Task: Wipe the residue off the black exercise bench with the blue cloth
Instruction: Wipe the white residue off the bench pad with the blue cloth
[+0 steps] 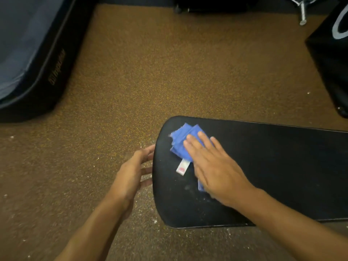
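The black exercise bench [273,166] runs from the centre to the right edge, its rounded end pointing left. A folded blue cloth [180,139] with a white tag lies near that end. My right hand [212,164] presses flat on the cloth, fingers spread and pointing to the upper left. My left hand [131,174] hangs just off the bench's rounded end, palm turned toward it, fingers apart, holding nothing. Faint whitish residue [188,188] shows on the bench surface beside my right hand.
Brown speckled floor [131,81] surrounds the bench, with white crumbs scattered below its end. A dark padded mat [28,59] lies at the upper left. Black equipment [331,59] stands at the upper right, and a metal bolt [303,13] sticks down at the top.
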Demonstrator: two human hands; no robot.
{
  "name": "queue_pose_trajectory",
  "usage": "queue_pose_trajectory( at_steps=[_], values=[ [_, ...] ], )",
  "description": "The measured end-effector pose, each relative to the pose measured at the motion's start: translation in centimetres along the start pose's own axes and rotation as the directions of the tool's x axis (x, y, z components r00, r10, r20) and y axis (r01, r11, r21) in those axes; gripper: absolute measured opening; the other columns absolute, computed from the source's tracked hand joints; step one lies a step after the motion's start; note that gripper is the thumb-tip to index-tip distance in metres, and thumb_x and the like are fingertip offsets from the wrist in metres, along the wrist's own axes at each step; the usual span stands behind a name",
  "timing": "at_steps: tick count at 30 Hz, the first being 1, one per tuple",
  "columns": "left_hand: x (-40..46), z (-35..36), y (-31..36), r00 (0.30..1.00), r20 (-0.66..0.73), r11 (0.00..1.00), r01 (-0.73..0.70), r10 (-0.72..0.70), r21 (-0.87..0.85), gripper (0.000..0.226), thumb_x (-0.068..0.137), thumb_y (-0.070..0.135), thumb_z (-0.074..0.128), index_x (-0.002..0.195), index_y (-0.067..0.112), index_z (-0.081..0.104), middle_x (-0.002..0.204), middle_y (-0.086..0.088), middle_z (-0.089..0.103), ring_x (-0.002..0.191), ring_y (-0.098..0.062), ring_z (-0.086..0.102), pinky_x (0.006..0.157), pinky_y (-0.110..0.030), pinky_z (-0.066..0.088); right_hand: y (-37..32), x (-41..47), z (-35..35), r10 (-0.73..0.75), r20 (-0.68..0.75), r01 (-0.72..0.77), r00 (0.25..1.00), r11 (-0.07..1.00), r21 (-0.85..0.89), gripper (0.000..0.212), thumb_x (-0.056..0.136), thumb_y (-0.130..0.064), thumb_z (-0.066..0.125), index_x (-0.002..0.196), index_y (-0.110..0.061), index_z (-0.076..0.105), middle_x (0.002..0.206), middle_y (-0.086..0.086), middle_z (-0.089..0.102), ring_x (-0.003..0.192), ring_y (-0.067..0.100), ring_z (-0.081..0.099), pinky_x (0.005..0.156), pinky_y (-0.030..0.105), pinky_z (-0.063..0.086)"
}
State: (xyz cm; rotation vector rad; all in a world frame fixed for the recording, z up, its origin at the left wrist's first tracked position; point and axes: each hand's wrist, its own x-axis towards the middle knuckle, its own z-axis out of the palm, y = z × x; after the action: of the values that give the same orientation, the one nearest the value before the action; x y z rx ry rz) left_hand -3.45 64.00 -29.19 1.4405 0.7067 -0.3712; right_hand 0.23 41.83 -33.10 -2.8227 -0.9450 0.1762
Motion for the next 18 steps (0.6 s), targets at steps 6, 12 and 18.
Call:
queue_pose_trajectory(
  at_steps=[6, 12, 18],
  values=[
    [0.6, -0.2, -0.9, 1.0, 0.008, 1.0, -0.011, 0.011, 0.002, 0.042, 0.1, 0.043, 0.036, 0.124, 0.036, 0.069, 0.122, 0.016, 0.071, 0.105, -0.014, 0.067, 0.077, -0.034, 0.048, -3.0, 6.7, 1.1, 0.222, -0.111, -0.222, 0.969, 0.975, 0.009, 0.063, 0.096, -0.026, 0.021, 0.156, -0.006, 0.031, 0.164, 0.012, 0.03, 0.153, 0.037, 0.017, 0.122, 0.055, 0.018],
    [0.7, -0.2, -0.4, 1.0, -0.002, 0.999, 0.011, -0.011, -0.032, 0.038, 0.101, 0.041, 0.04, 0.121, 0.034, 0.072, 0.115, 0.013, 0.075, 0.084, -0.004, 0.073, 0.072, -0.031, 0.05, -1.5, -2.7, 0.0, -0.172, 0.068, 0.176, 0.983, 0.982, -0.062, 0.06, 0.098, -0.025, 0.031, 0.156, -0.01, 0.031, 0.165, 0.006, 0.027, 0.155, 0.029, 0.014, 0.121, 0.048, 0.018],
    [0.9, -0.3, -0.9, 1.0, 0.018, 0.999, 0.005, -0.004, -0.04, 0.04, 0.1, 0.041, 0.038, 0.122, 0.034, 0.071, 0.117, 0.015, 0.074, 0.094, -0.011, 0.072, 0.074, -0.032, 0.049, -0.8, 6.4, 0.2, 0.274, -0.085, -0.274, 0.958, 0.962, 0.017, 0.066, 0.096, -0.029, 0.015, 0.156, -0.008, 0.03, 0.164, 0.01, 0.03, 0.154, 0.036, 0.015, 0.123, 0.053, 0.017]
  ],
)
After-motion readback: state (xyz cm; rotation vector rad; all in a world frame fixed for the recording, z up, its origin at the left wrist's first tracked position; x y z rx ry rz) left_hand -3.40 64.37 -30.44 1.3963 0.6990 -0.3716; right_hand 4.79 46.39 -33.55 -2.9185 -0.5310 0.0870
